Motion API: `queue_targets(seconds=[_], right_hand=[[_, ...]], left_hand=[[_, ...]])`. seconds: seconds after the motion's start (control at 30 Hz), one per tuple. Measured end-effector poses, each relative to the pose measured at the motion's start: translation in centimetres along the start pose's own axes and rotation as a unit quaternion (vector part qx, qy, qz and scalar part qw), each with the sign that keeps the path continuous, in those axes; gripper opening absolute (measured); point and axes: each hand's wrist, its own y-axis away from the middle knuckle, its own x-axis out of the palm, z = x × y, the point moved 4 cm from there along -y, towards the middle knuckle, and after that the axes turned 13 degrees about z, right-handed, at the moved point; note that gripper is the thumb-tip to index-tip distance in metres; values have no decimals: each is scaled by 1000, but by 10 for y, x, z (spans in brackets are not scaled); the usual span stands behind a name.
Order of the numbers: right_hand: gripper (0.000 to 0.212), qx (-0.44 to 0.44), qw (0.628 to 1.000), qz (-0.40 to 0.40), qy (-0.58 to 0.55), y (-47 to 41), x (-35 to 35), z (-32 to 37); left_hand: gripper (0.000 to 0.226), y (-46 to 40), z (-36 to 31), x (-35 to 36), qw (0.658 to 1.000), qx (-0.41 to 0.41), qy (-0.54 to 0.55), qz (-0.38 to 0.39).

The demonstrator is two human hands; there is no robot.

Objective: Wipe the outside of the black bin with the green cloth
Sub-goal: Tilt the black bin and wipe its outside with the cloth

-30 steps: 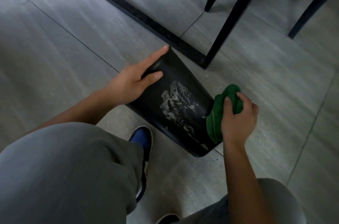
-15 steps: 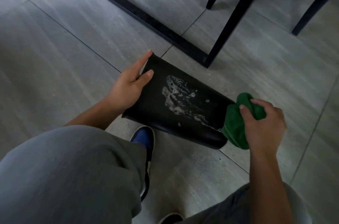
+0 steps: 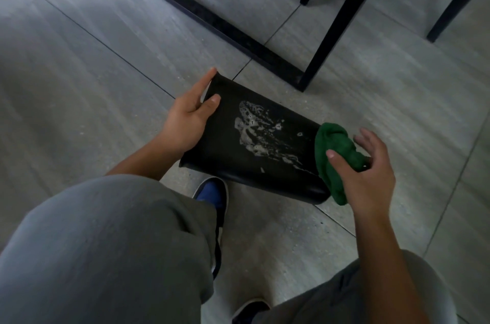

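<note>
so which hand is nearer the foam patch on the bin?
Left, narrowly. The left hand grips the bin at its end, thumb just short of the foam. The right hand holds the cloth at the opposite end, past the foam's thin tail.

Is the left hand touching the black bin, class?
Touching. The head view shows the left hand gripping one end of the black bin, its thumb lying on the bin's dark side and a finger along the end's edge.
</note>
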Motion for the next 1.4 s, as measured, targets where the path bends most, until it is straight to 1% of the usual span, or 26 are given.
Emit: queue_targets(seconds=[0.1, 0.13, 0.23, 0.33, 0.4, 0.53, 0.67, 0.73, 0.8, 0.87, 0.93, 1.03, 1.1, 1.17, 1.2, 1.27, 1.33, 1.4], right_hand=[[49, 8, 999, -39, -12, -2, 3, -6], [46, 5, 999, -42, -20, -1, 8, -7], [44, -5, 998, -28, -51, 0, 24, -4], [41, 3, 998, -34, -59, -8, 34, 8], [40, -9, 998, -32, -57, -14, 45, 25], [40, -77, 996, 37, -33, -18, 93, 84], [48, -154, 982, 106, 13, -8, 138, 139], [48, -203, 970, 127, 36, 3, 149, 147], [45, -227, 961, 143, 68, 15, 152, 139], [44, -218, 961, 130, 107, 20, 144, 120], [45, -168, 975, 79, 121, 18, 121, 90], [48, -66, 993, -22, 93, 0, 71, 42], [44, -11, 995, -67, 69, -13, 50, 26], [40, 31, 993, -98, 52, -21, 48, 26], [39, 36, 993, -102, 54, -22, 54, 32], [40, 3, 993, -86, 78, -21, 77, 57], [43, -59, 992, -49, 99, -12, 111, 93], [48, -130, 983, -13, 126, 3, 141, 126]], left_hand=[[52, -3, 3, 0, 1000, -1, 10, 7], [52, -4, 5, 0, 1000, -2, 16, 8], [52, -4, 10, 0, 999, -12, 38, 1], [50, -3, 14, 1, 997, -26, 71, -14], [50, -2, 12, 2, 997, -26, 71, -21], [48, -6, -1, 9, 998, -13, 61, -12], [49, -3, -9, 10, 994, -14, 100, -41], [48, 0, -8, 10, 992, -16, 122, -39], [45, 1, -6, 8, 992, -22, 113, -43], [44, 1, -3, 4, 995, -28, 88, -43], [45, 0, -2, 2, 997, -25, 60, -37], [49, -2, -2, 2, 999, -21, 9, -30], [50, -3, -3, 2, 999, -20, -2, -25], [49, -4, -5, 2, 1000, -19, 1, -23], [49, -3, -7, 2, 999, -21, 6, -26], [49, -1, -10, 5, 999, -29, 26, -35], [50, 0, -15, 9, 996, -34, 66, -41], [51, 0, -20, 10, 992, -30, 108, -53]])
